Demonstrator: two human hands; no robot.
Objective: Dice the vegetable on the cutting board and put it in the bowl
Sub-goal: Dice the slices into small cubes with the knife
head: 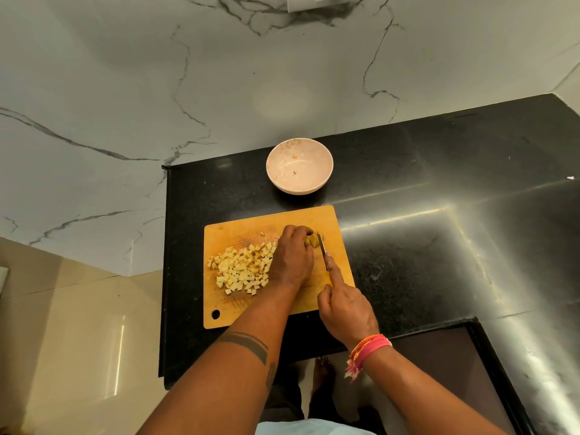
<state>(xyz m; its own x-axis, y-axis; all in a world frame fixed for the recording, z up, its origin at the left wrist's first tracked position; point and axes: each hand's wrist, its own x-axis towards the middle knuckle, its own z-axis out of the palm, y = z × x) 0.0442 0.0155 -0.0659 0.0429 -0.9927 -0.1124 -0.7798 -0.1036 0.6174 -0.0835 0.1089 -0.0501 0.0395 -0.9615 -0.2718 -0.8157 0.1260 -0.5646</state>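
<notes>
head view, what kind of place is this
Most likely a home kitchen. A black stone counter meets a marble-patterned wall, and on it a wooden cutting board carries diced vegetable beside a small bowl. The right hand holds a knife.

On the wooden cutting board (326,216) the left hand (293,257) curls over a yellowish vegetable piece (310,240); the right hand (345,304) grips a knife (322,249), forefinger laid along its back, blade against the piece; a heap of pale dice (243,268) lies left of the hands; a pinkish bowl (299,166) stands beyond the board on the black counter (439,183).
</notes>
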